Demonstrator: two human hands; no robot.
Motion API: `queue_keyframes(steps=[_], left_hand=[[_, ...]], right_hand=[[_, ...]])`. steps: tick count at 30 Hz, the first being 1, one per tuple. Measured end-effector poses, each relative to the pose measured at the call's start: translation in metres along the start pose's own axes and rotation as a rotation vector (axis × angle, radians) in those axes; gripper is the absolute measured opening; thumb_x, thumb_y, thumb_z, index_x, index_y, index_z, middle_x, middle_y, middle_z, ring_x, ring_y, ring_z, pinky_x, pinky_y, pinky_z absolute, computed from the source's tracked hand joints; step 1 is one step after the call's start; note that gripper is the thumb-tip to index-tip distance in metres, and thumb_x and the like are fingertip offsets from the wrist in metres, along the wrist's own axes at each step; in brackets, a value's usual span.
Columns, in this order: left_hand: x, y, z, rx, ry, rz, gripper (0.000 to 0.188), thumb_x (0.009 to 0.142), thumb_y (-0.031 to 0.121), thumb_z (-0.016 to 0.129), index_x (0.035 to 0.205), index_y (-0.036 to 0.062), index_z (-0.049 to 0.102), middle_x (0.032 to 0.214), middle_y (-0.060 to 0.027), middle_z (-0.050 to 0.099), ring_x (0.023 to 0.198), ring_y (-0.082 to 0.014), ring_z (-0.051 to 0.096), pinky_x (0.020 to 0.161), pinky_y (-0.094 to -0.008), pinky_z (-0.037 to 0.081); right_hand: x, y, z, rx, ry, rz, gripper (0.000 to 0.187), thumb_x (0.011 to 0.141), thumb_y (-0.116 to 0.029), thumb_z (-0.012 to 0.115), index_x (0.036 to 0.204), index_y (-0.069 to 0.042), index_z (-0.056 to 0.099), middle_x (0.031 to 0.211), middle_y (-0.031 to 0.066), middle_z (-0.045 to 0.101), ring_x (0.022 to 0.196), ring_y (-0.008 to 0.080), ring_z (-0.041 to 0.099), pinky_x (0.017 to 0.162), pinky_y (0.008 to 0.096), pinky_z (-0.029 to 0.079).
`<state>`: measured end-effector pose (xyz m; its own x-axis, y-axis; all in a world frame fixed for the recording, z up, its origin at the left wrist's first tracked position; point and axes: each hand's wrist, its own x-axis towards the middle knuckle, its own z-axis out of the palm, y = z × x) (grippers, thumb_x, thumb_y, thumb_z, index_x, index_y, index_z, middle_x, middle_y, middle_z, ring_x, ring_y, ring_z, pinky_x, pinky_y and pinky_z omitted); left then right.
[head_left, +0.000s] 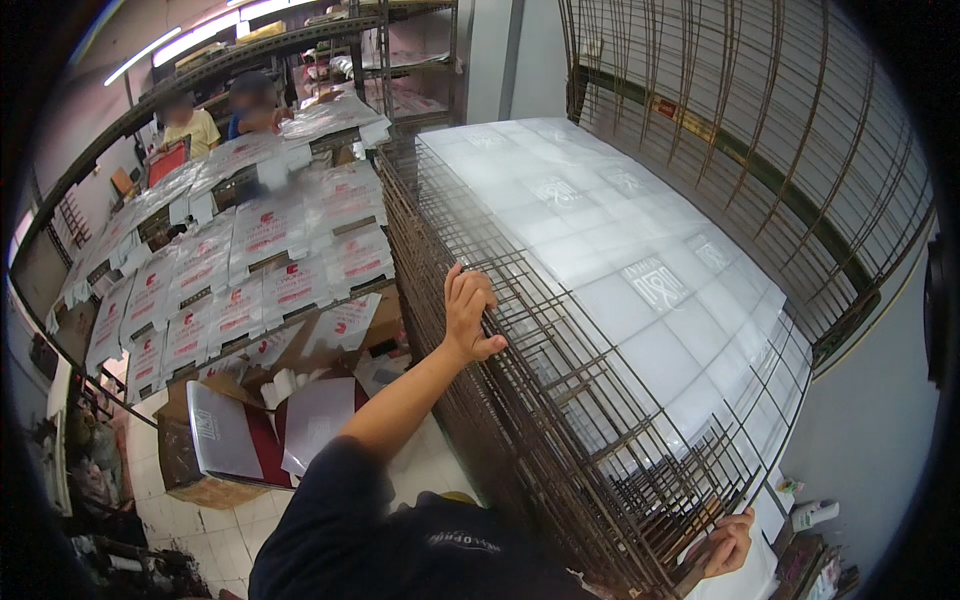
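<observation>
A: Start at the left hand (468,315), and take the clock from there.

B: It stands up against the outer edge of the wire racks (540,425), fingers half bent, thumb spread toward four o'clock. Its palm side is hidden, so I can't tell whether it grips a wire. The bare forearm (412,395) slants up from seven o'clock, out of a dark sleeve (335,500).

A: And the right hand (727,545)?

B: Low, between four and five o'clock, at the racks' near corner. The fingers are curled in, but the thumb is hard to make out; I can't tell if they pinch anything. Most of that arm is out of sight.

A: What lies on the racks?

B: Translucent sheets (680,350), spread over the top at two to three o'clock. Glare washes out their white prints, and the layers can't be counted.

A: Farther out?

B: A raised wire grid (740,120) at two o'clock, cut off at the top. A white bottle (815,515) at four. At eight, a cardboard box (208,493); toward nine and ten, rows of red-printed bags (268,232). Beyond them at ten, two people (200,130), blurred and partly hidden.
</observation>
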<state>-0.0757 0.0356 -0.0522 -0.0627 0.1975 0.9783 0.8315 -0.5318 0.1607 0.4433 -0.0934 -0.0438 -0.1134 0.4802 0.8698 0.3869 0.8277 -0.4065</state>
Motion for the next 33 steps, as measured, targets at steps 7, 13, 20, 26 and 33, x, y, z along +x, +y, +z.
queue_keyframes(steps=[7, 13, 20, 26, 33], left_hand=[[-0.002, -0.001, -0.001, 0.001, -0.015, -0.008, 0.068, 0.084, 0.074, 0.038, 0.077, 0.0077, 0.048, 0.089, -0.0124, 0.052, 0.099, -0.0309, 0.052, 0.109, -0.0496, 0.021], [-0.002, 0.000, -0.001, -0.011, -0.014, -0.021, 0.067, 0.083, 0.074, 0.039, 0.077, 0.0079, 0.048, 0.090, -0.0119, 0.052, 0.100, -0.0311, 0.052, 0.110, -0.0503, 0.021], [0.001, 0.002, -0.004, -0.014, -0.024, -0.007, 0.067, 0.083, 0.075, 0.040, 0.076, 0.0080, 0.047, 0.090, -0.0116, 0.052, 0.100, -0.0307, 0.052, 0.109, -0.0509, 0.022], [-0.001, 0.003, -0.003, -0.020, -0.015, -0.024, 0.067, 0.084, 0.074, 0.040, 0.075, 0.0080, 0.047, 0.089, -0.0119, 0.052, 0.099, -0.0311, 0.052, 0.109, -0.0517, 0.023], [0.000, 0.003, -0.001, -0.013, -0.005, -0.021, 0.067, 0.084, 0.074, 0.038, 0.075, 0.0085, 0.046, 0.088, -0.0118, 0.051, 0.098, -0.0312, 0.052, 0.108, -0.0527, 0.023]], right_hand=[[0.004, -0.008, 0.013, 0.035, 0.083, -0.017, 0.023, 0.102, -0.021, 0.043, 0.115, -0.010, 0.058, 0.053, 0.0031, 0.047, 0.077, 0.0208, 0.054, 0.110, 0.0519, 0.022], [0.004, -0.003, 0.015, 0.092, 0.135, -0.022, 0.022, 0.100, -0.021, 0.046, 0.109, -0.007, 0.060, 0.052, 0.0024, 0.045, 0.072, 0.0202, 0.051, 0.109, 0.0522, 0.023], [0.000, 0.003, 0.015, 0.077, 0.174, -0.049, 0.025, 0.100, -0.016, 0.042, 0.110, -0.004, 0.062, 0.055, 0.0015, 0.041, 0.074, 0.0188, 0.050, 0.110, 0.0490, 0.026], [-0.001, 0.005, 0.013, 0.091, 0.170, -0.012, 0.026, 0.102, -0.020, 0.043, 0.109, -0.004, 0.062, 0.056, 0.0019, 0.042, 0.074, 0.0186, 0.051, 0.110, 0.0487, 0.027], [-0.002, 0.008, 0.013, 0.048, 0.202, -0.026, 0.026, 0.102, -0.020, 0.043, 0.110, -0.003, 0.062, 0.056, 0.0020, 0.042, 0.073, 0.0192, 0.052, 0.111, 0.0495, 0.027]])
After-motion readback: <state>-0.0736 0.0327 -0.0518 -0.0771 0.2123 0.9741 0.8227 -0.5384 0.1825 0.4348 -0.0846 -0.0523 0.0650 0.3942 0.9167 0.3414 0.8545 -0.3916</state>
